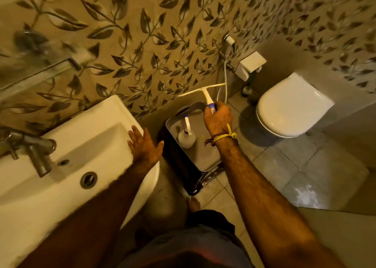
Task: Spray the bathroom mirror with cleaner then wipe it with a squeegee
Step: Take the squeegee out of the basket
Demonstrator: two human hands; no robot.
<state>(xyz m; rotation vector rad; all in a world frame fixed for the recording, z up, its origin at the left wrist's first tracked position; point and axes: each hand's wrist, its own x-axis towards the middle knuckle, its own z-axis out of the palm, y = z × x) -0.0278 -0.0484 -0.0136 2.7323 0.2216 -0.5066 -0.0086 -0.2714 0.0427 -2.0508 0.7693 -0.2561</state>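
Two bare hands show from above. The right hand (pixel 217 119) is closed in a fist around the blue lower end of the squeegee (pixel 205 94) handle, holding it over the far end of a grey basket (pixel 205 156) on the floor. A label with red and white print sits on the handle under the fingers; the writing is too small to read. The squeegee's handle runs up and away from the fist toward the leaf-patterned wall (pixel 142 44), and its pale blade lies crosswise at the top, its long axis going from lower left to upper right, close to the wall. A yellow thread (pixel 225 135) is tied round the right wrist.

Inside the basket, left of the fist, a white spray bottle (pixel 186 137) stands with its nozzle up; no label can be read on it.

The left hand (pixel 145 145) is open, fingers spread, resting flat on the sink (pixel 61 186) rim and holding nothing. A toilet (pixel 291 109) with its lid down stands to the right.
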